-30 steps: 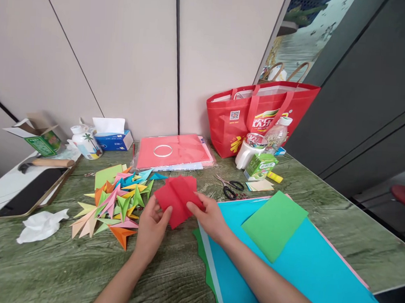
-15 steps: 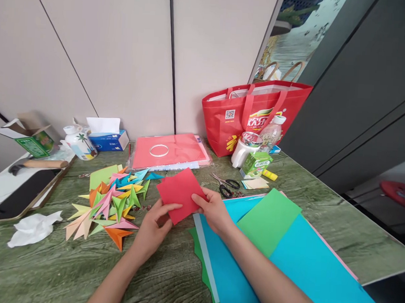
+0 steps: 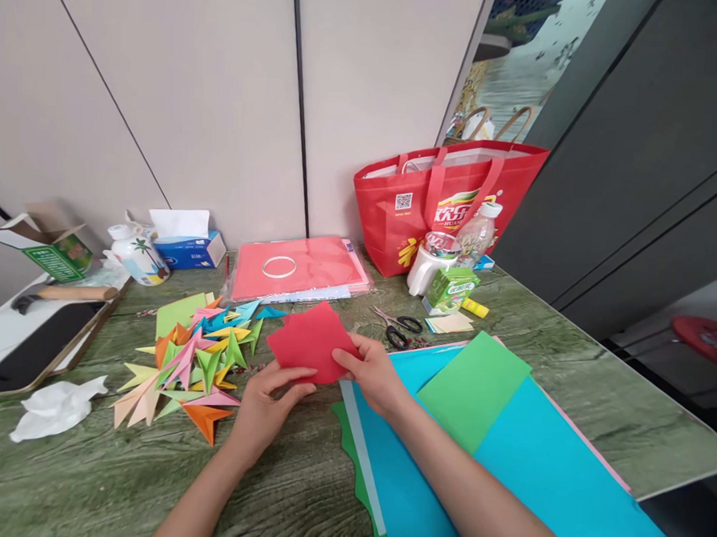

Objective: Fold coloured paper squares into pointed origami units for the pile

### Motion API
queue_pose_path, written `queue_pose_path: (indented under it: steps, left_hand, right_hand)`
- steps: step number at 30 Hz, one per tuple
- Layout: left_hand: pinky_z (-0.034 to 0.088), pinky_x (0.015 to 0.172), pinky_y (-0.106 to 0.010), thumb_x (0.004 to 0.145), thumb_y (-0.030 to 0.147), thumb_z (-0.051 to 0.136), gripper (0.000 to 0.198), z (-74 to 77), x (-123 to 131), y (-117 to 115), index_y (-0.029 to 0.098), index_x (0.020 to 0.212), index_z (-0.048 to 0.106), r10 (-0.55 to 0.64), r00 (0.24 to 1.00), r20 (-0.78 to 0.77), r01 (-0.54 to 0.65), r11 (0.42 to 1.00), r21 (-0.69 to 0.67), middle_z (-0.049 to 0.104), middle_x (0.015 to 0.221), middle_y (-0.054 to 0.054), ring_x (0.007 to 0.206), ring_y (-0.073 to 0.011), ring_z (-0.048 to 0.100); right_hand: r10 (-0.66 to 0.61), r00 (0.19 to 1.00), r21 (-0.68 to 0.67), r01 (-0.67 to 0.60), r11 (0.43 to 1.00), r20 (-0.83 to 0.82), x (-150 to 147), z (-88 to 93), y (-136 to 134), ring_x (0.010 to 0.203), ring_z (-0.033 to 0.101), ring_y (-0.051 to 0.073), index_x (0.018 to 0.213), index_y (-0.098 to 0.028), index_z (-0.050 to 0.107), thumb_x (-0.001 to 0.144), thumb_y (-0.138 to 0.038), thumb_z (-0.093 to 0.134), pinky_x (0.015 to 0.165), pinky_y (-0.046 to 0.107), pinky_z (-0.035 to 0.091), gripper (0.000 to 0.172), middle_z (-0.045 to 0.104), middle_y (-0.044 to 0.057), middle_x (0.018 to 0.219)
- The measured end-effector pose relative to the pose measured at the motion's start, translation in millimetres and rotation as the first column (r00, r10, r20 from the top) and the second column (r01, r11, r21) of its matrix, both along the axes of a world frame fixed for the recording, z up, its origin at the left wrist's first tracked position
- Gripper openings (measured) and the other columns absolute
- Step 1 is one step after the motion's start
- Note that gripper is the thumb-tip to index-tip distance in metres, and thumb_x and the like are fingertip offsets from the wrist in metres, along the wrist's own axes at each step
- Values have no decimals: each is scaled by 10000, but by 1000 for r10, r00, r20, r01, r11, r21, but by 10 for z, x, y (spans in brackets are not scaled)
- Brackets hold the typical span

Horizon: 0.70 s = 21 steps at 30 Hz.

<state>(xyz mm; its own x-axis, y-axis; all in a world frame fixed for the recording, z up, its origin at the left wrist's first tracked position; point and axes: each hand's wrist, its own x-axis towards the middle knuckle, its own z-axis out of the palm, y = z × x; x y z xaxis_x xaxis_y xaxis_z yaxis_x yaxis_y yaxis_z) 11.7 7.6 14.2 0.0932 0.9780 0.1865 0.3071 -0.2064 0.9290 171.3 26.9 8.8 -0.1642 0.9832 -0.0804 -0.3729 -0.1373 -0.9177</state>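
Observation:
Small red paper squares (image 3: 311, 340), overlapping with their corners offset, are held up above the table between my hands. My left hand (image 3: 270, 404) pinches the lower edge of the red paper between thumb and fingers. On the right side, my right hand (image 3: 371, 372) grips the paper with its thumb on the front face. Left of my hands lies a pile of folded multicoloured paper pieces (image 3: 206, 361). Large blue sheets (image 3: 541, 462) spread under my right forearm, with a green sheet (image 3: 476, 387) on top.
Black-handled scissors (image 3: 398, 335) lie beyond the blue sheets. A white mug (image 3: 429, 266), green box (image 3: 450, 291) and red bag (image 3: 390, 222) stand at the back. Behind the red squares is a pink paper pack (image 3: 298, 269). Crumpled tissue (image 3: 56, 409) and a phone (image 3: 42, 344) sit left.
The red paper has shifted slightly left and turned between my hands. My left thumb and fingers now press together more closely on its lower edge.

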Motion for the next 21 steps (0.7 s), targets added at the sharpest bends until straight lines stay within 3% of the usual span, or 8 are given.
queue_pose_path:
  steps: [4,6,9,14,17,19,21]
  left_hand:
    - [490,746,-341,579,296,709,486,18,34,-15,228,1050,610,141,970,198,-120,986,-113,674,903,-34,835,-236,607]
    - [502,738,-345,563,277,727,724,7,55,-18,219,1226,445,135,936,326,-91,985,-148,670,933,-44,841,-237,617]
    - [526,678,-351,544,246,746,945,-13,76,-15,230,1332,225,118,896,429,-50,985,-167,671,930,-62,770,-234,638]
    - [528,492,-284,538,238,749,1023,-7,94,-21,232,1346,122,173,878,445,-92,976,-198,676,818,-40,546,-177,628]
    - [504,434,-247,527,252,753,1065,0,100,-28,233,1351,81,192,878,439,-107,972,-211,676,791,-25,520,-168,621]
    - [510,454,-252,515,263,759,1036,-2,99,-31,237,1343,137,212,867,452,-114,966,-233,682,824,-33,577,-184,638]
    - [531,529,-284,519,283,755,869,-11,92,-32,207,1275,335,215,856,469,-90,958,-274,683,889,-62,678,-208,649]
  right_hand:
    - [39,998,61,-42,997,48,-15,4,-13,746,606,175,855,-179,622,615,-310,658,670,306,492,276,664,4,802]
    - [53,996,90,-59,994,70,-15,3,-19,785,606,185,888,-183,615,614,-309,662,706,319,487,305,663,5,832]
    - [82,992,119,-93,989,91,-9,2,-31,830,602,190,922,-183,602,573,-287,698,750,321,473,376,659,11,884]
    - [151,982,74,-160,984,114,-32,37,-76,856,598,204,941,-174,589,451,-229,763,753,321,465,523,651,29,923]
    - [110,980,76,-124,989,165,-51,53,-89,843,594,204,904,-166,599,439,-224,766,748,319,458,498,653,23,884]
    - [92,981,86,-108,990,172,-55,43,-83,827,594,202,884,-170,603,446,-238,764,735,317,460,472,654,15,865]
    - [91,983,97,-107,990,157,-53,24,-71,814,596,200,881,-173,602,452,-250,762,723,313,465,464,653,12,863]
